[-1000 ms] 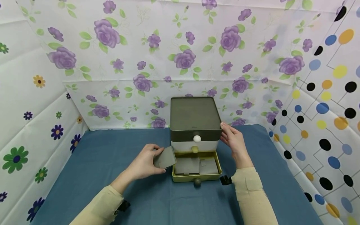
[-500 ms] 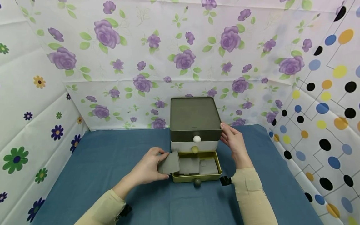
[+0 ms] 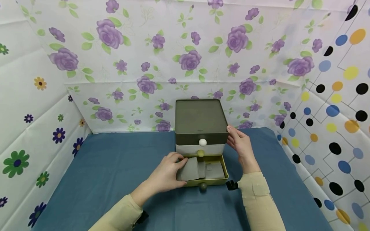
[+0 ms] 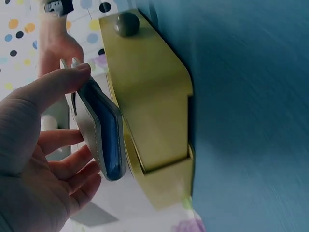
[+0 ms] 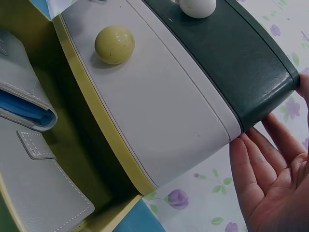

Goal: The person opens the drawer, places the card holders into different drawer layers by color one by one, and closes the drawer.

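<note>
My left hand (image 3: 167, 170) pinches a grey stitched wallet (image 3: 189, 170) between thumb and fingers, over the left part of the pulled-out yellow-green drawer (image 3: 208, 183). In the left wrist view the wallet (image 4: 89, 121) stands on edge, with a blue lining along its opening. Inside the drawer lie another grey wallet (image 5: 21, 72) with blue inner edges and one with a stitched tab (image 5: 43, 183). At the right side of the stacked drawer box (image 3: 200, 117), my right hand (image 3: 240, 147) rests its thumb and fingers against the dark lid's front corner.
The box has a white middle drawer (image 5: 145, 96) with a yellow knob (image 5: 115, 44), both shut in. A white knob (image 3: 202, 142) sits on the dark top tier. Blue cloth (image 3: 130, 144) covers the table, with patterned sheets (image 3: 130, 106) behind and at both sides.
My left hand has moved right with the wallet, from beside the drawer to over its left part. The right hand and the box have stayed in place.
</note>
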The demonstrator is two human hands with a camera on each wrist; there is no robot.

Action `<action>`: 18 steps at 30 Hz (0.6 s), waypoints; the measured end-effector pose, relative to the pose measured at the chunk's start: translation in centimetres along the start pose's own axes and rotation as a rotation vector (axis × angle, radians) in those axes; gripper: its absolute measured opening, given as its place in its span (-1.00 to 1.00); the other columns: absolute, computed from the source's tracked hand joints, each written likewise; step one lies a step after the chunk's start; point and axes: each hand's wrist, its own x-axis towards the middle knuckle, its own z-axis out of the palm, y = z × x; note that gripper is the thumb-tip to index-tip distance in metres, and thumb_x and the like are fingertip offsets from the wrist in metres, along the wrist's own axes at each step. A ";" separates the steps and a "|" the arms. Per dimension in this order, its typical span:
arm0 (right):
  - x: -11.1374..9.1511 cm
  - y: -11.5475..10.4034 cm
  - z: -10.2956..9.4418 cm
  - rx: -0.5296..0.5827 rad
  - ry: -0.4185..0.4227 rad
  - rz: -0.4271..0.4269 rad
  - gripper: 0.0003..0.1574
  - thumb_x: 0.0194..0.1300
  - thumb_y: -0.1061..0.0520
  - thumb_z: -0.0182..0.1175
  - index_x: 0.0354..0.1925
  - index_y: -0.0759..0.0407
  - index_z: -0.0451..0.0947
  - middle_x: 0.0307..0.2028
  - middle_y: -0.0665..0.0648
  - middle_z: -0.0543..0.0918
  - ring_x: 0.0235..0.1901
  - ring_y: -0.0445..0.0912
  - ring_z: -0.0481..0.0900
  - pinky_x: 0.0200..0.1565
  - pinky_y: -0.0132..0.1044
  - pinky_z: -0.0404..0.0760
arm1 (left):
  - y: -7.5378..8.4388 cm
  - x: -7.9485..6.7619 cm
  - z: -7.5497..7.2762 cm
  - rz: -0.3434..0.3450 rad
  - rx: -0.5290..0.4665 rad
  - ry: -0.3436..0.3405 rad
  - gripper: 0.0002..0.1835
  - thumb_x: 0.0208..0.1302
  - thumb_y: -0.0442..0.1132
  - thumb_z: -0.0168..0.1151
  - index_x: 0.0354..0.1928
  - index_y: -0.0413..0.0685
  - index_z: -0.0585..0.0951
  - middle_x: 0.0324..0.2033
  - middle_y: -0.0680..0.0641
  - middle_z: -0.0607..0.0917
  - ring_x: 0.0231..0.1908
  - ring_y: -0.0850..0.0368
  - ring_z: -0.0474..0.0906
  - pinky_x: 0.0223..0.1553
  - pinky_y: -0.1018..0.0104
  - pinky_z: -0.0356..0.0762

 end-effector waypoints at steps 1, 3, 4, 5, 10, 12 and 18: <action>0.0 0.0 0.0 -0.001 -0.003 -0.002 0.00 0.43 -0.46 0.29 0.57 0.05 0.43 0.45 0.19 0.54 0.30 -0.13 0.63 0.19 -0.34 0.63 | 0.2 0.3 0.2 0.012 0.009 0.003 -0.11 0.07 0.09 0.72 0.39 -0.20 0.63 0.17 -0.14 0.61 0.24 -0.12 0.46 0.18 -0.14 0.52; -0.1 0.0 0.0 -0.001 -0.006 -0.002 -0.01 0.43 -0.45 0.28 0.56 0.05 0.43 0.44 0.19 0.54 0.29 -0.15 0.64 0.20 -0.33 0.63 | 0.7 0.8 0.5 0.038 0.025 0.009 -0.11 0.07 0.10 0.72 0.38 -0.19 0.63 0.16 -0.13 0.61 0.22 -0.09 0.46 0.15 -0.10 0.52; -0.1 0.0 0.0 -0.001 -0.005 -0.001 -0.02 0.43 -0.45 0.28 0.56 0.05 0.44 0.44 0.19 0.54 0.28 -0.15 0.64 0.20 -0.33 0.63 | 0.9 1.0 0.7 0.047 0.032 0.010 -0.12 0.08 0.11 0.71 0.39 -0.19 0.63 0.16 -0.13 0.61 0.21 -0.08 0.46 0.14 -0.08 0.52; -0.1 0.0 0.1 -0.003 -0.005 0.000 -0.02 0.43 -0.45 0.28 0.56 0.05 0.44 0.44 0.19 0.54 0.28 -0.16 0.65 0.19 -0.33 0.63 | 1.1 1.2 0.8 0.054 0.036 0.012 -0.12 0.07 0.11 0.71 0.38 -0.18 0.63 0.16 -0.13 0.62 0.21 -0.08 0.46 0.12 -0.06 0.51; -0.1 0.0 0.1 -0.002 0.001 0.004 -0.04 0.45 -0.44 0.28 0.55 0.04 0.45 0.43 0.19 0.56 0.24 -0.18 0.67 0.17 -0.35 0.64 | 1.8 2.3 1.3 0.061 0.042 0.016 -0.11 0.07 0.14 0.70 0.39 -0.15 0.63 0.17 -0.11 0.62 0.22 -0.08 0.46 0.16 -0.09 0.51; -0.1 0.0 0.1 -0.001 0.001 0.004 -0.04 0.45 -0.44 0.28 0.56 0.04 0.45 0.43 0.19 0.56 0.24 -0.19 0.67 0.17 -0.35 0.64 | 2.0 2.6 1.5 0.060 0.041 0.013 -0.11 0.08 0.15 0.70 0.40 -0.14 0.63 0.18 -0.11 0.62 0.23 -0.09 0.45 0.20 -0.11 0.51; -0.1 0.0 0.0 0.007 -0.002 0.000 -0.02 0.43 -0.45 0.29 0.56 0.04 0.45 0.43 0.17 0.55 0.21 -0.22 0.68 0.21 -0.31 0.63 | 2.2 3.5 2.0 0.061 0.052 -0.010 -0.13 0.09 0.15 0.69 0.39 -0.12 0.64 0.19 -0.10 0.63 0.25 -0.06 0.44 0.17 -0.06 0.51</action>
